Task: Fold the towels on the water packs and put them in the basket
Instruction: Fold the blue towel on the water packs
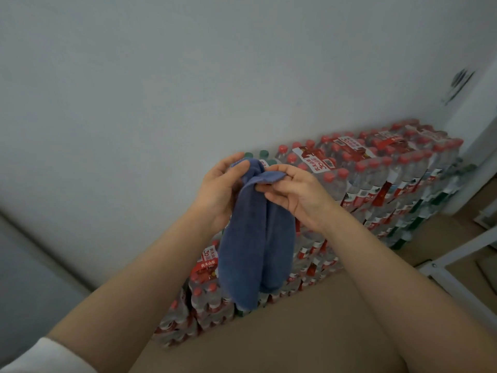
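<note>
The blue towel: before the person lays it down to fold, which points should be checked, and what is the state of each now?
1. Left hand grips a top edge of the blue towel: ok.
2. Right hand pinches the other top edge: ok.
3. Towel hangs free, above the floor: ok.
4. Towel spread flat between the hands: not ok, it hangs bunched.
5. Water packs have a bare top to fold on: ok.
6. Basket within reach: cannot tell, none in view.

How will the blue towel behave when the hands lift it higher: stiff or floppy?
Probably floppy: the blue towel hangs in loose folds below the left hand and right hand. It looks light, since fingertips alone pinch its top edge. Its fuzzy surface seems unlikely to slip.
</note>
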Demonstrator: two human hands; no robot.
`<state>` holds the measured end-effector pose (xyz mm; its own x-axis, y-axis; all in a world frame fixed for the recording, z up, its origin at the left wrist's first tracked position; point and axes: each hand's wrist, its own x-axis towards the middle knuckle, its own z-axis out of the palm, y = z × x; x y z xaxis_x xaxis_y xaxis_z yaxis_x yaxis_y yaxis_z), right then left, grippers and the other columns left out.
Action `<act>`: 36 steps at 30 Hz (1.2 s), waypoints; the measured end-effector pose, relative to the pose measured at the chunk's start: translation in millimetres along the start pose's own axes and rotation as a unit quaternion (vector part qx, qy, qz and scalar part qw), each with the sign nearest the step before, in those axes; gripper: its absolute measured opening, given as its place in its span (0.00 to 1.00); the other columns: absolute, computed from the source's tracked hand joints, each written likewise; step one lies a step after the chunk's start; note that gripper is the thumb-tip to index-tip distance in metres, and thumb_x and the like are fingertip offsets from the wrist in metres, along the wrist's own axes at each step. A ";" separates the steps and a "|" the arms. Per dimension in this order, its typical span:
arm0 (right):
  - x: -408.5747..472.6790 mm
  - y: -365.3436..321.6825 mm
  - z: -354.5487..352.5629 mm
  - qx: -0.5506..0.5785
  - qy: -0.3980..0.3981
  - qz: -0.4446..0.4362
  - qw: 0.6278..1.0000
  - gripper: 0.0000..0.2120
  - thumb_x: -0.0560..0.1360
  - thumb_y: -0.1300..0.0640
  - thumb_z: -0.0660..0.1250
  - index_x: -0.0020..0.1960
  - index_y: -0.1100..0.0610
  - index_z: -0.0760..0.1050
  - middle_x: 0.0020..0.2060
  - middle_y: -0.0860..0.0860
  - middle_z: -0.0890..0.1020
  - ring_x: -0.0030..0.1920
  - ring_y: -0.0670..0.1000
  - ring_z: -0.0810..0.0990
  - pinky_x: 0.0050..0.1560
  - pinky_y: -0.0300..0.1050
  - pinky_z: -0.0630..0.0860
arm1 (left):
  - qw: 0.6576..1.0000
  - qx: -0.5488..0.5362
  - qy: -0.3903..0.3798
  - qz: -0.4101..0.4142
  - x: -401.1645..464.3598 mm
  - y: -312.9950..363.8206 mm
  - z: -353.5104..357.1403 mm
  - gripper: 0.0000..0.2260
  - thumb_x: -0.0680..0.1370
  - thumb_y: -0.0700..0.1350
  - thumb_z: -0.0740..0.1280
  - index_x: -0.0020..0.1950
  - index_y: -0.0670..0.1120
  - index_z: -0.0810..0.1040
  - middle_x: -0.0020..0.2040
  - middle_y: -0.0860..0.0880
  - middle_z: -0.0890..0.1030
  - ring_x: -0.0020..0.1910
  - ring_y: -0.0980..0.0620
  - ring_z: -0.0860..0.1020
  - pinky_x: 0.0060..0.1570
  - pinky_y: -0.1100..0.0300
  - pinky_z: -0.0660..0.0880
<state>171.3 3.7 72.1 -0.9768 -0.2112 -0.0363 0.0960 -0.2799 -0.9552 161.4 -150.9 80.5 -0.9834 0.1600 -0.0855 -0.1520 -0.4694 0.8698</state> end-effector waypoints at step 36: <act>18.4 13.2 -1.7 -0.384 0.183 -0.146 0.893 0.19 0.74 0.53 0.66 0.28 0.55 0.64 0.23 0.46 0.67 0.25 0.44 0.65 0.30 0.38 0.64 | 0.981 0.176 0.054 0.062 -0.6 -26.0 16.0 0.11 0.78 0.43 0.63 0.36 0.48 0.78 0.30 0.53 0.80 0.32 0.57 0.78 0.34 0.65 0.75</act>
<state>154.2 -2.3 58.3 -0.9494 0.1258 0.2879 -0.1953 0.4818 -0.8543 167.5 -124.8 65.7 -0.9998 0.0183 -0.0038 -0.0064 -0.1474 0.9891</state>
